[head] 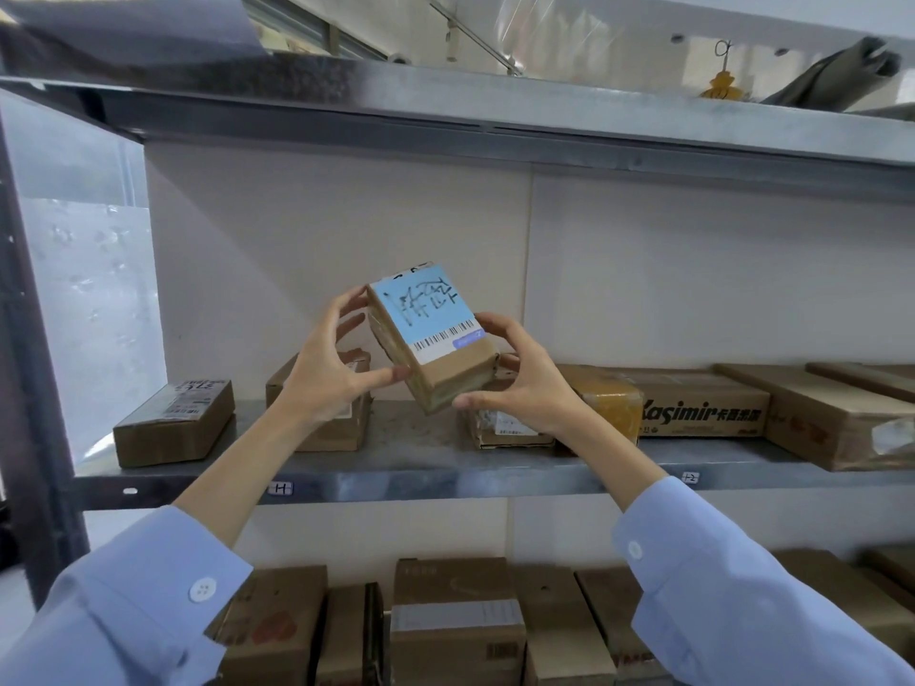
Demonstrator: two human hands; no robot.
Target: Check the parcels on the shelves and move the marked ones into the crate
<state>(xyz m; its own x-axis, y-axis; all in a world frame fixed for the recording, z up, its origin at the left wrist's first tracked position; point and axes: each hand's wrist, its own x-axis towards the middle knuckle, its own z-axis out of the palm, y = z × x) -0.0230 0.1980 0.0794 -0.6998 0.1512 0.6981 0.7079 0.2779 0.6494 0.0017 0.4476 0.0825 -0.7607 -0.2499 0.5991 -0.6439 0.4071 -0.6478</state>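
Two hands hold one small parcel (pixel 445 368) up in front of the middle shelf (pixel 445 480), clear of its metal board and above the boxes standing there. The left hand (pixel 327 373) has its grip on the parcel's left side, thumb low and fingers curled round the top corner. The right hand (pixel 520 383) grips the opposite side, fingers over the right edge and thumb at the bottom corner. Both grips are narrow and closed on the parcel alone.

The parcel sits between the hands, tilted. Its long axis runs from upper left down to lower right, and its broad face is turned toward the person. That face carries a pale blue label (pixel 421 309) with a black handwritten scrawl and a barcode strip, which looks like the mark being sought.

The parcel is plain brown cardboard, flat-sided and sharp-cornered, with glossy tape along its edges, so it should be stiff and easy to carry. No crate shows in view, so which way it lies cannot be told, and either hand seems equally placed to carry the parcel off. A long printed box (pixel 703 410) lies on the shelf to the right, and more cardboard boxes (pixel 455 621) fill the shelf below.
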